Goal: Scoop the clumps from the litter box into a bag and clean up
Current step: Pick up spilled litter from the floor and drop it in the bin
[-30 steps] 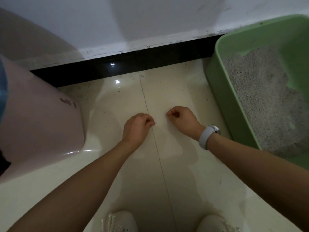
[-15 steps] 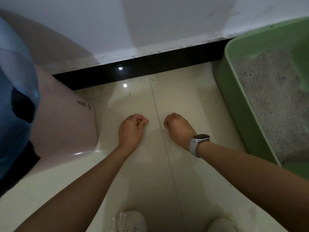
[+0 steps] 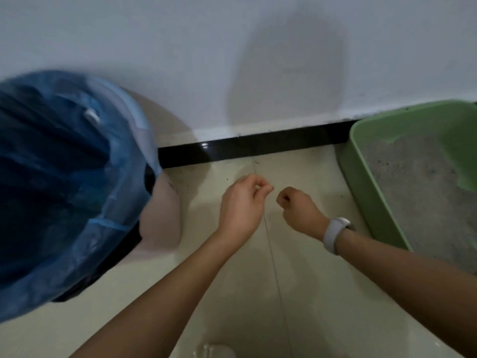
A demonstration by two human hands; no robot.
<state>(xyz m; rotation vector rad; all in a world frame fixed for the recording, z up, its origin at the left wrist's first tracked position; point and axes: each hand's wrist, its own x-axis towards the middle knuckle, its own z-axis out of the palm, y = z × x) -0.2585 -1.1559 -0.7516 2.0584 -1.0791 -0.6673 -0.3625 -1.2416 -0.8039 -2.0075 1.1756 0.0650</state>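
I am lifting my left hand off the floor, its grip pinching a pale speck, toward the blue bag now swinging into view; my right hand is staying fisted, seemingly empty. The litter box sits right.

We see the bin on the floor at the left, a bag in it; the litter box sits at the right against the far wall, with our left hand and right hand between them
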